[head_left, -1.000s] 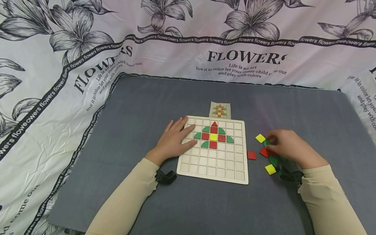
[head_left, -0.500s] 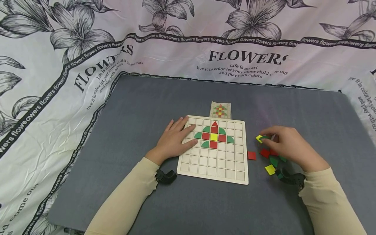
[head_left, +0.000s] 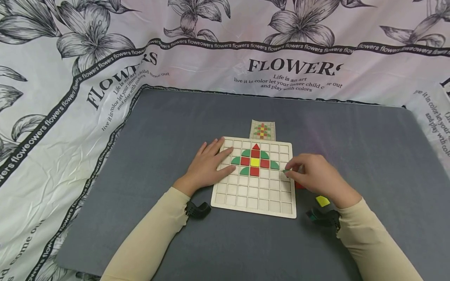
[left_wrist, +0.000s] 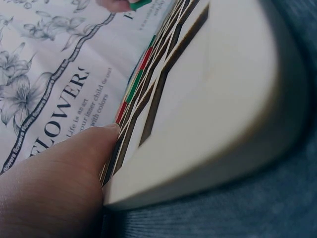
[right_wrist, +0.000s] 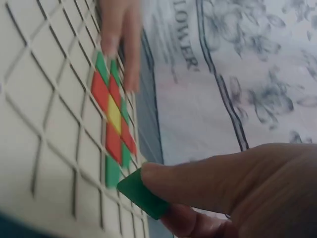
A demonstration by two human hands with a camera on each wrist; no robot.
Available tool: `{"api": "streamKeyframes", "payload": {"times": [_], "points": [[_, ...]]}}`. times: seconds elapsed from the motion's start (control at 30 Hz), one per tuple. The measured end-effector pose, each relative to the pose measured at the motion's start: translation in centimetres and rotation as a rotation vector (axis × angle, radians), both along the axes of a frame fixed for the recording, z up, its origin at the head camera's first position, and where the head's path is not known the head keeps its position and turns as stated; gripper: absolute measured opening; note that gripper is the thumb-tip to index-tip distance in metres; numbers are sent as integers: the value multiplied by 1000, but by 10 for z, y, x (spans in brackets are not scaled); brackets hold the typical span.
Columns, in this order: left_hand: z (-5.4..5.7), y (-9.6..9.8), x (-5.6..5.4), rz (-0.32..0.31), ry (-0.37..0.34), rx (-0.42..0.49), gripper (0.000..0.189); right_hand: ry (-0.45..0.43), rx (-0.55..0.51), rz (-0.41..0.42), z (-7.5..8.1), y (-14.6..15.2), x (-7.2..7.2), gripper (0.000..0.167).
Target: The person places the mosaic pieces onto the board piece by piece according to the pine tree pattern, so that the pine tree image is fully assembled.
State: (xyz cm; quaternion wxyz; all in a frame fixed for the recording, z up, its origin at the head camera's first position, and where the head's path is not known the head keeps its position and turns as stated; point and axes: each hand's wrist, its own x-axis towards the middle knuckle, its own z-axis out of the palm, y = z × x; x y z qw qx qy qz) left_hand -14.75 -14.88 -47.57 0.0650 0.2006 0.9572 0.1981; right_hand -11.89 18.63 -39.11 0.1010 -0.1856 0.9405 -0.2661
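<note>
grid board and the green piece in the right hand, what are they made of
Grid board: probably wood, matte; pale cream, dark brown scorched-looking cell edges in the left wrist view. Green piece: painted wood or plastic, unclear which; smooth, evenly coloured.

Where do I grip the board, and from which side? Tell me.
Probably best by the near edge of the board, from the person's side: that rim is uncovered. The left hand lies over the left edge, the right hand is over the right, and the card is at the far edge.
</note>
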Motion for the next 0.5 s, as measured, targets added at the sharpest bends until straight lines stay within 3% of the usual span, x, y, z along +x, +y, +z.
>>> {"api": "streamKeyframes", "payload": {"times": [0.5], "points": [[-2,-2,-1,-4,3,2,73,-25,-22,-53,-29,-52,-11,7]]}}
